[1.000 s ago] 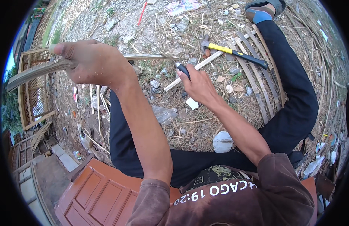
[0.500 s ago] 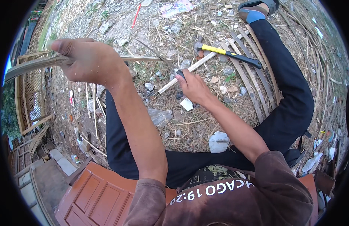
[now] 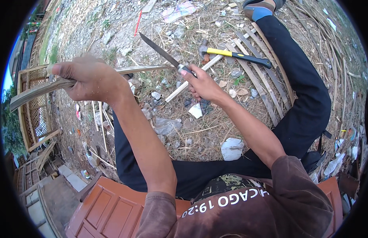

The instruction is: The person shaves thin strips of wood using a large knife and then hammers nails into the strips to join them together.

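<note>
Raised at the left, my left hand (image 3: 90,81) is closed round a long thin wooden strip (image 3: 37,91), its thumb lying along the top. The strip's far end passes behind the hand and reaches toward the middle. In my right hand (image 3: 203,83) is a knife (image 3: 162,50), gripped by its dark handle, blade pointing up and to the left. The blade crosses over the far end of the strip in this view; whether they touch I cannot tell. Below my right hand a pale squared wooden stick (image 3: 188,89) lies on the ground.
A hammer (image 3: 235,55) with a yellow and black handle rests across the pale stick. Several thin slats (image 3: 257,81) lie beside my right leg (image 3: 297,67). Stones, a white broken slab (image 3: 232,149) and dry straw cover the ground. Lattice panels (image 3: 35,107) stand at the left.
The knife has turned so its blade shows broader and stands higher. My left hand and the strip have dropped slightly; the strip's near end has swung downward.
</note>
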{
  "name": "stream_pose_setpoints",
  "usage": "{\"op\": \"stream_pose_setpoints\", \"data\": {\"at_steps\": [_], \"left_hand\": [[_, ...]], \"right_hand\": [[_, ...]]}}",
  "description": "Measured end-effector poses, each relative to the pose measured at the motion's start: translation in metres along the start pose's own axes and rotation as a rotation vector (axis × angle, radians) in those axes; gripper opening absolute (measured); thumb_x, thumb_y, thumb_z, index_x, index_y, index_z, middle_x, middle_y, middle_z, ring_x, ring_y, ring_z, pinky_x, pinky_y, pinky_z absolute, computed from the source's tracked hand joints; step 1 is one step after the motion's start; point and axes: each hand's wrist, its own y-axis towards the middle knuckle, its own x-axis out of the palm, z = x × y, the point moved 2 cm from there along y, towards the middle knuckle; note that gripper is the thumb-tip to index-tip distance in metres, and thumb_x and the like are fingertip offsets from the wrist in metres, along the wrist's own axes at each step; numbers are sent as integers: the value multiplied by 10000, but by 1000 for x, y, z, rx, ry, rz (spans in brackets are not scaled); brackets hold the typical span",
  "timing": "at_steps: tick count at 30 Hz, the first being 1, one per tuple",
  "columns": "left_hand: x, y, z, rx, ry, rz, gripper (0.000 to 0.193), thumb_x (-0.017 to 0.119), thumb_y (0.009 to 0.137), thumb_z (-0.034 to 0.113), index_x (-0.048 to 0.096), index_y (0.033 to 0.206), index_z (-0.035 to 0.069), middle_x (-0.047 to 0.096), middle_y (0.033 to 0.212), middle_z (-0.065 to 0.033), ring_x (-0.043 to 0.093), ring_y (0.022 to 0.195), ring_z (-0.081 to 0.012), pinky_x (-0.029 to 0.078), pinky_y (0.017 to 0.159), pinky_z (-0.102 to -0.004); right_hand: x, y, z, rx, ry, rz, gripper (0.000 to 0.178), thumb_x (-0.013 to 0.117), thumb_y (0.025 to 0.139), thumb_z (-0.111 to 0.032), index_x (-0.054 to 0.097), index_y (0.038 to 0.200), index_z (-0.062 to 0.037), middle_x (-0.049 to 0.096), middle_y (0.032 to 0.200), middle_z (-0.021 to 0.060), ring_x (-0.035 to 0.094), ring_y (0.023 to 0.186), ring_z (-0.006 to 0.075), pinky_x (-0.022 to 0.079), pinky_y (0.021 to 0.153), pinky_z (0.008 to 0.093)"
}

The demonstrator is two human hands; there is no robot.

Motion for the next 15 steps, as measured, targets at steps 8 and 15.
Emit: {"op": "stream_pose_setpoints", "data": {"at_steps": [8, 15], "left_hand": [[-4, 10, -4, -64, -56, -45, 520, 438, 1042, 470, 406, 668, 110, 370, 507, 18, 373, 442, -98, 339, 412, -256], [-5, 11, -5, -69, -24, 7, 551, 419, 1050, 458, 361, 607, 136, 382, 494, 11, 379, 420, -97, 321, 389, -250]], "right_hand": [[21, -21, -15, -581, -248, 272, 304, 579, 978, -272, 485, 1119, -20, 636, 692, 209, 649, 577, 392, 481, 518, 489], [17, -13, -3, -201, -580, 69, 298, 561, 990, -292, 505, 1014, -1, 603, 613, 227, 642, 602, 416, 470, 556, 503]]}}
